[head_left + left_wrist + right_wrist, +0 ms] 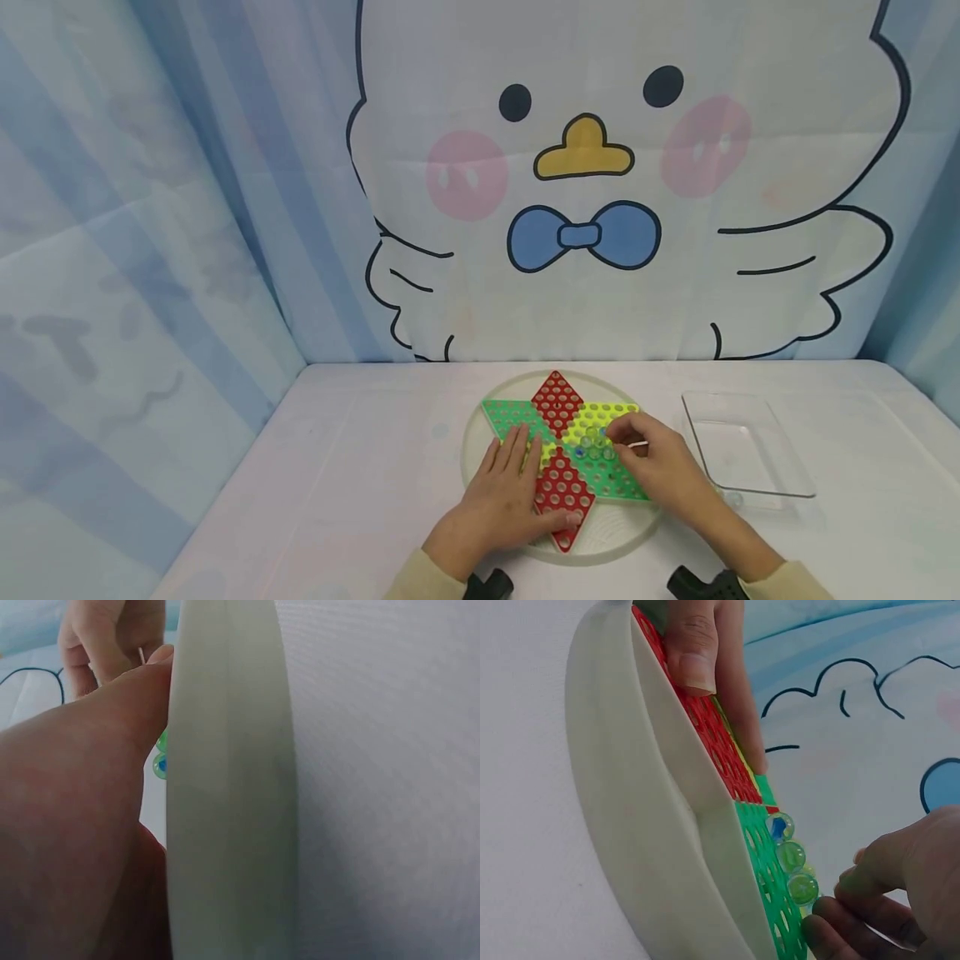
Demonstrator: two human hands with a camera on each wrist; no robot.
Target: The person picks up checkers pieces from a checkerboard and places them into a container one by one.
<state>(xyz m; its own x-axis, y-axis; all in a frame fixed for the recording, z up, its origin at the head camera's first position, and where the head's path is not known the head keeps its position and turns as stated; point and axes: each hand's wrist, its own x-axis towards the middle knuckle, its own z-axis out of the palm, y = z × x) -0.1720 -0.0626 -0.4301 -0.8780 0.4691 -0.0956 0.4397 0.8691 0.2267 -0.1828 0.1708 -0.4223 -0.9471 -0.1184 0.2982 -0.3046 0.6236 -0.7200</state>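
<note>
A star-shaped Chinese checkers board [564,492] with red, green and yellow sections full of holes lies on a round, pale tray [480,467]. Several clear glass marbles [595,453] with green and blue insides sit clustered right of the board's middle; a few marbles [791,857] also show in the right wrist view. My left hand [502,508] rests on the board's left side, fingers spread. At the cluster, my right hand [660,462] pinches a marble between bent fingers and thumb, its fingertips largely covering it.
To the right of the tray, a clear plastic box [750,450] stands on the white table [337,500]. A small clear marble [733,500] shows by the box's near edge. Behind the table hangs a curtain [585,308] with a cartoon bird.
</note>
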